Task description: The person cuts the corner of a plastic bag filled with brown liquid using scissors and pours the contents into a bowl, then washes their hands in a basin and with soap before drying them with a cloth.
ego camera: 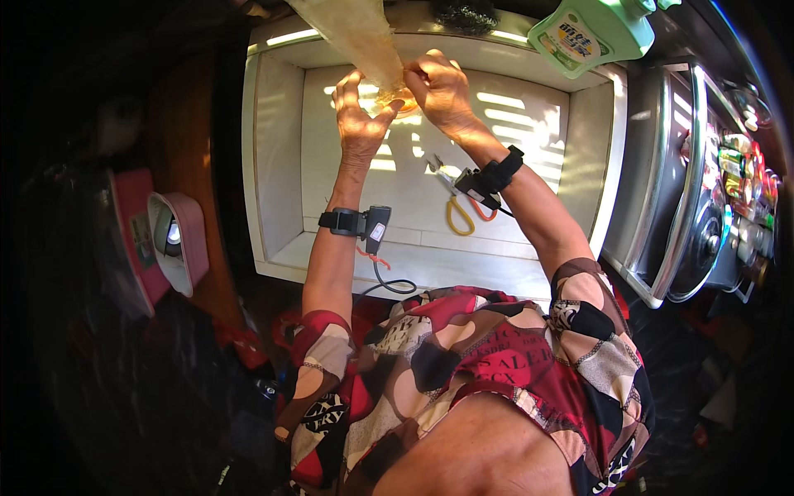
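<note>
Over the far part of a white tiled sink [434, 245] hangs a long, pale, translucent tapering piece [360, 37]; its material is unclear. Its lower end looks golden and rough in the sunlight, beside a small orange thing [407, 102] partly hidden by the hands. My left hand [361, 121] is left of that end, fingers and thumb spread, the thumb pointing towards it. On the other side, my right hand [441, 90] has its fingers curled close against the pale piece; whether it pinches it is hidden. Scissors [458, 198] with yellow and orange handles lie on the sink floor below my right wrist.
A green detergent bottle [592, 37] stands at the far right rim, near a dark scrubber [465, 15]. Right of the sink is a metal rack [657, 186] with a pan lid [707, 242] and several jars. A pink container [186, 242] is at left. Both wrists carry strapped devices, with cables.
</note>
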The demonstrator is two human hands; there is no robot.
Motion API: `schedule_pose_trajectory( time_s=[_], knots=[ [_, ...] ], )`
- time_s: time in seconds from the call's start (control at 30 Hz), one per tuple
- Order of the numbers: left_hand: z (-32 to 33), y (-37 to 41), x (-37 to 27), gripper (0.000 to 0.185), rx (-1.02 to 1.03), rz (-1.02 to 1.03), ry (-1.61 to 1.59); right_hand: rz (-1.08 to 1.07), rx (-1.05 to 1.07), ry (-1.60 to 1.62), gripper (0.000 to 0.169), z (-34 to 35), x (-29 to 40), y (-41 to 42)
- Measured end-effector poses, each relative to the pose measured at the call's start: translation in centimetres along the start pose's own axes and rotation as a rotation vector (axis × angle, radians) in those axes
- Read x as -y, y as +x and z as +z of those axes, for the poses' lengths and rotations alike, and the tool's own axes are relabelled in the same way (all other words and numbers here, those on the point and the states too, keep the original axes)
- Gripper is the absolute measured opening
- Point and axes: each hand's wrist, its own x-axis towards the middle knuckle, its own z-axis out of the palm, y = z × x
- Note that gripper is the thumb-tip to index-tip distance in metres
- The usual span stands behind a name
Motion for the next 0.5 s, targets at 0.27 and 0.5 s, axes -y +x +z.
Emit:
schedule_pose_trajectory(
  time_s=[0.27,0.5],
  knots=[
    [0.7,-0.5,-1.2,0.047,-0.158,-0.090,0.047,0.084,0.059,0.051,0.009,0.0,0.3,-0.3],
    [1.2,0.6,1.1,0.028,-0.246,0.111,0.165,-0.102,0.078,-0.095,0.009,0.0,1.1,-0.2]
  ],
)
